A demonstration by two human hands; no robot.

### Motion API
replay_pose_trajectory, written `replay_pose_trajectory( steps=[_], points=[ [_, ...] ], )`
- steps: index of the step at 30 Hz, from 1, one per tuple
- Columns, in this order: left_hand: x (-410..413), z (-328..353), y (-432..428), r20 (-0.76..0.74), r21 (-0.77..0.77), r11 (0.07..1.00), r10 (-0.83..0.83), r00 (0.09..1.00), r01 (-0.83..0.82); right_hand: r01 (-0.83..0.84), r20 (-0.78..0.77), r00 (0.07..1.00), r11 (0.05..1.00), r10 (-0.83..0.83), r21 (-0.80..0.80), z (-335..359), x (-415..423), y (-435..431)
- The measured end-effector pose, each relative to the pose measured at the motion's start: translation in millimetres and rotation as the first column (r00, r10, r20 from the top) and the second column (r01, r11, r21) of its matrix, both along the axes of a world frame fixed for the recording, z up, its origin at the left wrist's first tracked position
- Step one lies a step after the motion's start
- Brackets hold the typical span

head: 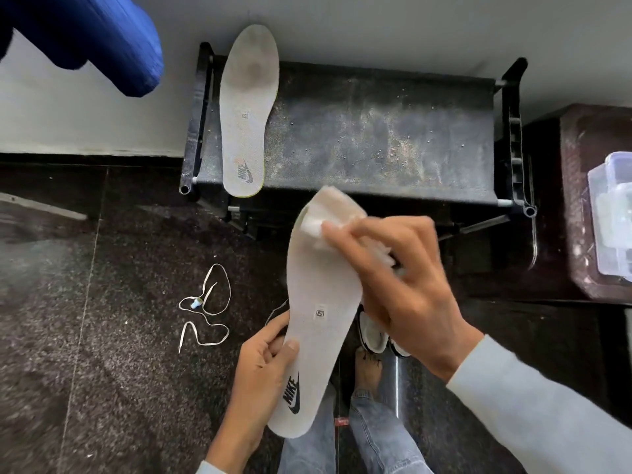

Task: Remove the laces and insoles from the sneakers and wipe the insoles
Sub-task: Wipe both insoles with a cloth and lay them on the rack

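My left hand (263, 364) grips the heel end of a white insole (321, 295) with a black logo, holding it up over the floor. My right hand (407, 275) pinches a white wipe (316, 225) and presses it on the insole's toe end. A second, dirtier insole (248, 111) leans on the left side of a black shoe rack (376, 131). One white lace (205, 302) lies loose on the dark floor to the left. Below my right hand, part of the black and white sneakers (374, 333) shows.
The rack's dusty fabric shelf stands against a white wall. A dark stone ledge (588, 206) at the right carries a clear plastic box (612, 217). A blue fabric shape (85, 35) hangs at the top left. My bare foot (367, 367) and jeans are below.
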State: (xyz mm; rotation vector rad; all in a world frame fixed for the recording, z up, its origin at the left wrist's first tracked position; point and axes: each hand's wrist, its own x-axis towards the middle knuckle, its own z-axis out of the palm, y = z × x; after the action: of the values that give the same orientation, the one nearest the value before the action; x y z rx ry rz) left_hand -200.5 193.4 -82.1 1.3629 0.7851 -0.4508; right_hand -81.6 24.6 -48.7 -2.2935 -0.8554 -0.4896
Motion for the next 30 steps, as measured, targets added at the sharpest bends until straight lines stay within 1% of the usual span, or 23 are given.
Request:
replay_pose_trajectory(
  steps=[3, 4, 6, 7, 9, 10, 11, 12, 13, 14, 17, 19, 21, 22, 23, 25, 27, 28, 29, 30],
  points=[
    [0, 1, 0, 0.005, -0.01, 1.0, -0.002, 1.0, 0.003, 0.234, -0.089, 0.97, 0.968, -0.226, 0.09, -3, 7, -4],
    [0, 1, 0, 0.008, -0.008, 1.0, -0.002, 1.0, 0.002, 0.276, -0.115, 0.957, 0.956, -0.265, 0.095, -5, 8, -6],
    [0, 1, 0, 0.021, -0.008, 1.0, -0.003, 1.0, 0.003, 0.263, -0.149, 0.957, 0.961, -0.249, 0.081, -9, 4, -6],
    [0, 2, 0, 0.029, -0.01, 1.0, -0.007, 1.0, 0.008, 0.208, -0.162, 0.967, 0.976, -0.195, 0.068, -12, -1, -6],
    [0, 2, -2, 0.055, -0.01, 1.0, -0.02, 0.998, 0.021, -0.015, -0.183, 0.983, 1.0, 0.017, 0.01, -21, -12, -3],
    [0, 2, -2, 0.069, -0.009, 1.0, -0.023, 0.997, 0.024, -0.156, -0.182, 0.973, 0.986, 0.144, -0.055, -26, -15, -3],
    [-1, 2, -3, 0.08, -0.014, 1.0, -0.022, 0.997, 0.023, -0.28, -0.174, 0.951, 0.95, 0.256, -0.134, -34, -14, -4],
    [-1, 3, -3, 0.088, -0.025, 0.999, -0.023, 0.996, 0.025, -0.35, -0.176, 0.932, 0.916, 0.318, -0.196, -41, -10, -7],
    [-2, 3, -2, 0.098, -0.041, 0.999, -0.032, 0.995, 0.036, -0.354, -0.19, 0.93, 0.907, 0.315, -0.228, -49, -2, -10],
    [-3, 3, -2, 0.107, -0.05, 0.997, -0.049, 0.993, 0.054, -0.306, -0.212, 0.943, 0.921, 0.258, -0.242, -55, 8, -14],
    [-6, 2, 0, 0.102, -0.039, 0.993, -0.103, 0.989, 0.107, -0.034, -0.243, 0.969, 0.961, -0.034, -0.273, -63, 45, -25],
    [-6, 3, -1, 0.095, -0.026, 0.992, -0.12, 0.988, 0.123, 0.136, -0.207, 0.96, 0.958, -0.191, -0.254, -54, 63, -30],
    [-5, 4, -1, 0.086, -0.028, 0.993, -0.111, 0.99, 0.114, 0.232, -0.124, 0.959, 0.959, -0.253, -0.161, -36, 65, -31],
    [-4, 3, -2, 0.082, -0.027, 0.994, -0.104, 0.991, 0.107, 0.224, -0.088, 0.968, 0.968, -0.234, -0.109, -26, 59, -30],
    [-4, 3, -2, 0.083, -0.029, 0.994, -0.1, 0.991, 0.103, 0.174, -0.072, 0.981, 0.982, -0.179, -0.07, -18, 47, -27],
    [-3, 2, -3, 0.091, -0.031, 0.995, -0.091, 0.992, 0.094, -0.006, -0.078, 0.997, 0.999, 0.002, -0.048, -7, 15, -19],
    [-2, 3, -5, 0.104, -0.015, 0.996, -0.088, 0.991, 0.09, -0.209, -0.09, 0.976, 0.972, 0.2, -0.107, -12, -6, -14],
    [-1, 3, -6, 0.109, -0.006, 0.996, -0.092, 0.99, 0.093, -0.284, -0.099, 0.958, 0.946, 0.271, -0.16, -20, -10, -14],
    [-1, 3, -6, 0.112, -0.012, 0.995, -0.094, 0.989, 0.096, -0.324, -0.12, 0.945, 0.923, 0.305, -0.209, -31, -9, -15],
    [-1, 4, -7, 0.107, -0.026, 0.994, -0.101, 0.989, 0.104, -0.324, -0.155, 0.943, 0.913, 0.293, -0.247, -42, -4, -17]
  ],
)
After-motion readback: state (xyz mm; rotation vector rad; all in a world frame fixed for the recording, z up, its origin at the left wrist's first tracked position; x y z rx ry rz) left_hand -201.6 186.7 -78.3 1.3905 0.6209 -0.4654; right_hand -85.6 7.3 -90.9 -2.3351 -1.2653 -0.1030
